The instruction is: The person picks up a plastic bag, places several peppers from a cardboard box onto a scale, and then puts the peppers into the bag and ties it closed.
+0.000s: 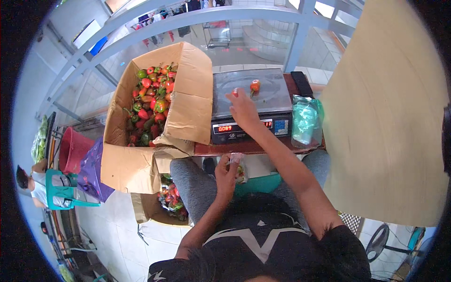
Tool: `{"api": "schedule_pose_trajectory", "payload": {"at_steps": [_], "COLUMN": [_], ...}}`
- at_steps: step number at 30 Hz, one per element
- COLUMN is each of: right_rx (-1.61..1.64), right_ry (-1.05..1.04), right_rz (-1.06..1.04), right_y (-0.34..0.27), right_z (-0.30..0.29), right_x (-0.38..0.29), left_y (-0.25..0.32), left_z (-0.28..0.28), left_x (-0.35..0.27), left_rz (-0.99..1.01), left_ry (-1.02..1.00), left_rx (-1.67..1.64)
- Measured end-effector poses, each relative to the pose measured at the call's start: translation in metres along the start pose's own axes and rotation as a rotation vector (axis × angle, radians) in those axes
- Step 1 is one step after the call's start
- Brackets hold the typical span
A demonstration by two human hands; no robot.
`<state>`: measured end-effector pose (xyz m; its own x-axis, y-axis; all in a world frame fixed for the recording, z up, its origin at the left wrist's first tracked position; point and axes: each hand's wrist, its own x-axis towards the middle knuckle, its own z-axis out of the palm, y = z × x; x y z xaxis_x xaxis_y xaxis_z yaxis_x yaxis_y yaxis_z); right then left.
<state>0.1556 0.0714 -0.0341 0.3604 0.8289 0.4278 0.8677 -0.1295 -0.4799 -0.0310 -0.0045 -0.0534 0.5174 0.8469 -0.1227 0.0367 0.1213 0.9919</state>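
My right hand [243, 110] reaches over the steel pan [225, 81] of a digital weighing scale. Its fingertips are closed around a small red pepper [235, 92], partly hidden by the fingers. A second pepper, orange-red with a green stem [255, 86], lies on the pan just to the right. Lower down, in front of the table edge, my left hand [224, 176] holds a small clear plastic bag [241, 172] with some peppers visible inside. The scale's front panel [239, 136] has lit red digits and a blue keypad [281, 127], and my right forearm crosses part of it.
A cardboard box [188, 102] of red and green peppers [149, 102] stands left of the scale. Green-tinted plastic bags [306, 120] lie at its right. Below left is another box [148, 208] with bagged peppers [170, 199]. A person sits on a green chair [58, 190].
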Motion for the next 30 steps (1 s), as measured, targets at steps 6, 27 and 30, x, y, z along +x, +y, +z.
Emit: {"api": "schedule_pose_trajectory", "payload": {"at_steps": [6,27,30], "right_rx": [-0.408,-0.311,0.136], "right_ry": [-0.08,-0.068,0.145], "right_rz": [0.075,-0.047,-0.073], "right_y": [0.018,0.047,0.038], "right_z": [0.046,0.046,0.02], "right_x": [0.026,0.027,0.008], "left_y": [0.011,0.019,0.02], "left_z": [0.005,0.008,0.003], "left_x": [-0.004,-0.005,-0.006], "left_rz": [-0.012,-0.015,0.009], "left_ry": [-0.012,0.013,0.013], "left_rx": [-0.014,-0.027,0.057]}}
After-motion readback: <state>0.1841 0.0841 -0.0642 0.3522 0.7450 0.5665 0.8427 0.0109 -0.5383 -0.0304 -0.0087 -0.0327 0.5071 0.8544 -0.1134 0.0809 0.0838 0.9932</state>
